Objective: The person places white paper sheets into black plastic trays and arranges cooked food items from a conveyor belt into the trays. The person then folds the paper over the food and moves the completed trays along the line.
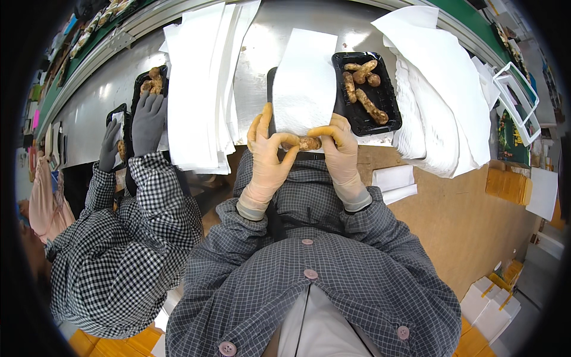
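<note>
My left hand (270, 158), in a pale glove with yellowed fingers, pinches one end of a brown mushroom (308, 143) between thumb and finger. At the other end, the gloved fingers of my right hand (340, 149) hold the same mushroom. It lies across the near end of a white absorbent paper sheet (305, 80). Under that sheet is a black plastic tray (270, 85), mostly hidden. To the right, a second black tray (379, 96) holds several thick-stemmed mushrooms (371, 105), probably matsutake.
Tall stacks of white paper sheets flank me, one left (200, 89) and one right (428, 98), on the metal table (256, 58). A co-worker's grey-gloved hands (148, 118) are at black trays (136, 87) on the left. A white plastic frame (517, 102) stands far right.
</note>
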Motion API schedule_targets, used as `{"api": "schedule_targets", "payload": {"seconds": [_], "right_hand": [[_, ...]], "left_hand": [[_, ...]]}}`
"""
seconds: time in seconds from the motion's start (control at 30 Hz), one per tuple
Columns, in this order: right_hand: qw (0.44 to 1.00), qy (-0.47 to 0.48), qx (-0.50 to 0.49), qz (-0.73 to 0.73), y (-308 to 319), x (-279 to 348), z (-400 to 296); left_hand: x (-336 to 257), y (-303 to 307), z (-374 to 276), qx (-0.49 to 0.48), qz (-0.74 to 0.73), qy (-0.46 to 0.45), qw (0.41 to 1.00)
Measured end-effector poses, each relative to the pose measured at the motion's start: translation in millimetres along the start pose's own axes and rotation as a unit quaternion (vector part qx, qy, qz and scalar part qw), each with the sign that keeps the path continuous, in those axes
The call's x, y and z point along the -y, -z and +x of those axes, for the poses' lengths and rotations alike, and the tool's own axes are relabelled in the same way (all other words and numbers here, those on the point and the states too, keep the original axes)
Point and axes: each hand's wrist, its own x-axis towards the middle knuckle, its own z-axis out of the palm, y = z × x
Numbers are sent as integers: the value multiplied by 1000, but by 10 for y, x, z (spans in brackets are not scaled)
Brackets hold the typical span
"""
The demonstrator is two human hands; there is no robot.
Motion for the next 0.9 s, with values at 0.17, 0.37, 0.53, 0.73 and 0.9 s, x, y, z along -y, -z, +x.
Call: {"api": "schedule_targets", "payload": {"seconds": [0.17, 0.37, 0.53, 0.73, 0.9], "right_hand": [[1000, -4, -21, 8, -10, 18, 3], [994, 48, -28, -97, -10, -41, -26], [986, 77, -34, -146, -48, -49, -27], [960, 129, -23, -249, -38, -62, -13], [943, 165, -10, -289, 1, 19, 30]], "left_hand": [[93, 2, -35, 29, -22, 11, 999], [107, -40, -14, -27, -239, 104, 965], [109, -78, -7, -56, -238, 121, 962], [82, -25, 40, -61, 47, -20, 997], [40, 77, 89, -87, 124, -107, 983]]}}
